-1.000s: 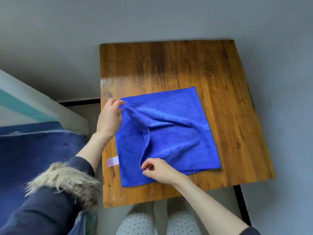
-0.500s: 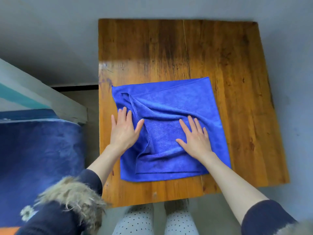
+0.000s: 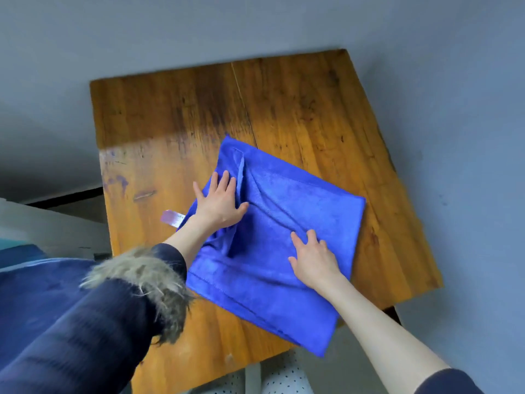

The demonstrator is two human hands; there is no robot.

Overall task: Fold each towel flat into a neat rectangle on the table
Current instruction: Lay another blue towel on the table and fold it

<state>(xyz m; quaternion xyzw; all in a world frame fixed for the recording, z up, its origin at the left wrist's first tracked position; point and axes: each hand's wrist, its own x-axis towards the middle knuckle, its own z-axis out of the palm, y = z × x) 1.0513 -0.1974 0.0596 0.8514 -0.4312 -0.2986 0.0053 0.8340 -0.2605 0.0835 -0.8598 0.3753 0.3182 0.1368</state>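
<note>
I see the blue towel (image 3: 284,237) lying folded over toward the near right corner of the wooden surface (image 3: 170,132), its near corner hanging just past the near edge, with a raised crease running from its far corner down between my hands and a pale label (image 3: 172,217) poking out on its left side. My left hand (image 3: 220,201) and right hand (image 3: 314,258) both lie flat on the cloth, fingers straight, each grip open and pinching nothing. I judge this the smoothing step; next I must press that ridge out before folding again.
</note>
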